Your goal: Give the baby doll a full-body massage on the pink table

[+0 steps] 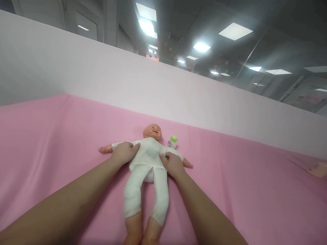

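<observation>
A baby doll (149, 160) in a white cloth suit lies on its back on the pink sheet (56, 143), head away from me, arms spread, legs toward me. My left hand (125, 151) grips the doll's torso at its side under one arm. On the other side, my right hand (173, 164) grips the torso under the other arm. A small white bottle with a green cap (173, 141) stands beside the doll's head, just past my right hand.
A pale wall panel (102, 75) rises behind the sheet. Part of another person's foot (318, 169) rests on the sheet at the far right edge. Pink sheet spreads widely to the left and right of the doll.
</observation>
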Action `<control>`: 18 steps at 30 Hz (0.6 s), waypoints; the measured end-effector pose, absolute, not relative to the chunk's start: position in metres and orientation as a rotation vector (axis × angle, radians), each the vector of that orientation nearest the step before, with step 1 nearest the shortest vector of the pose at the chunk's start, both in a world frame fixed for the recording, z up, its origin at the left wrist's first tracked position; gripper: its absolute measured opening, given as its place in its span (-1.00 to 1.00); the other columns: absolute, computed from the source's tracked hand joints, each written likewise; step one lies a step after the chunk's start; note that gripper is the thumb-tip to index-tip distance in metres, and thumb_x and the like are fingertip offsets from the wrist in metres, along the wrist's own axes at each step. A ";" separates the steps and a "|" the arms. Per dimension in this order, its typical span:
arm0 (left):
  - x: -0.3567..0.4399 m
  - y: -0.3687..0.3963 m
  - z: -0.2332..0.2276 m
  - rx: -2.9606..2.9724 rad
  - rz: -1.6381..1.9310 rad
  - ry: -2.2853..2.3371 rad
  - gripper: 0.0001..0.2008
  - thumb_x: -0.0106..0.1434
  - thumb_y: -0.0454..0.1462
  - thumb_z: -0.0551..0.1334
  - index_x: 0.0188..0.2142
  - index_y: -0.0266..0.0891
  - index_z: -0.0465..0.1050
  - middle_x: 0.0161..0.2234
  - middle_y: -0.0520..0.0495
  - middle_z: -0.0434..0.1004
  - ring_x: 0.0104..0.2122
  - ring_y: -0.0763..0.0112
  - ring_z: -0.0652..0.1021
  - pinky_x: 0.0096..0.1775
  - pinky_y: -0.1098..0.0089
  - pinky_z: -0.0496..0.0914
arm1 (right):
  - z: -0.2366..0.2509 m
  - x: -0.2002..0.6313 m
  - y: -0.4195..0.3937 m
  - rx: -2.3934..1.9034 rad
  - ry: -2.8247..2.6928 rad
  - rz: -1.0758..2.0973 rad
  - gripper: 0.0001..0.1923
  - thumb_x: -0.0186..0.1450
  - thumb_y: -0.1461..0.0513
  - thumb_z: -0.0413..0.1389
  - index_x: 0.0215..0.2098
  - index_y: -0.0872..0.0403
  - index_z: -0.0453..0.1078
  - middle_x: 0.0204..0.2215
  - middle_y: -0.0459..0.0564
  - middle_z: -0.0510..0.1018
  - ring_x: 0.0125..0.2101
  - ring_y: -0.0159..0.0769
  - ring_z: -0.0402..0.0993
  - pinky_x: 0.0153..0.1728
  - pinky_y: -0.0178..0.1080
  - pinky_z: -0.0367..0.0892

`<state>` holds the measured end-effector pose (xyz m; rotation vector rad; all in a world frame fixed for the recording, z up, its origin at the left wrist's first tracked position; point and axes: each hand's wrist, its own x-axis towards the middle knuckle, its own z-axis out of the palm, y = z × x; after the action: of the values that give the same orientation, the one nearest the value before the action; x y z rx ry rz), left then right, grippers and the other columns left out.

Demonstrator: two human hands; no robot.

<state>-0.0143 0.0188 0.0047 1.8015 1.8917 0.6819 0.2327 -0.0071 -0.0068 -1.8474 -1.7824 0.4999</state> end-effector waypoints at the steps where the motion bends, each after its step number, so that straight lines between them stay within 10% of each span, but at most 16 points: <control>1: -0.015 0.020 0.004 1.845 0.656 1.922 -0.42 0.29 0.16 0.00 -0.45 -0.21 0.53 -0.35 -0.28 0.66 -0.25 -0.08 0.62 -0.24 0.16 0.37 | -0.007 0.231 -0.007 -1.863 -1.842 0.434 -0.51 0.37 -0.12 0.04 -0.53 0.04 0.33 -0.52 0.00 0.52 -0.46 -0.22 0.38 -0.38 -0.21 0.15; 10: -0.002 0.045 0.014 1.792 1.128 1.780 -0.73 0.24 -0.03 0.17 -0.32 -0.14 0.50 -0.28 -0.12 0.64 -0.24 0.09 0.59 -0.21 0.24 0.36 | 0.009 0.213 0.007 -1.435 -2.040 -0.158 -0.80 0.39 0.14 0.04 -0.22 0.05 0.46 -0.25 0.09 0.57 -0.19 -0.10 0.45 -0.11 -0.13 0.28; 18: 0.055 0.132 0.011 1.253 1.489 1.361 -0.45 0.28 0.16 0.13 -0.01 -0.20 0.48 0.01 -0.28 0.58 -0.01 0.04 0.57 -0.04 0.19 0.39 | 0.004 0.166 0.106 -1.263 -1.352 0.303 -0.47 0.40 0.01 -0.01 0.23 0.09 0.28 0.22 0.20 0.39 0.24 -0.02 0.25 0.26 0.02 0.11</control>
<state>0.0550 0.1324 0.0114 1.2529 1.3607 1.4889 0.1664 0.1056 0.0043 -1.2630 -1.3524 0.3029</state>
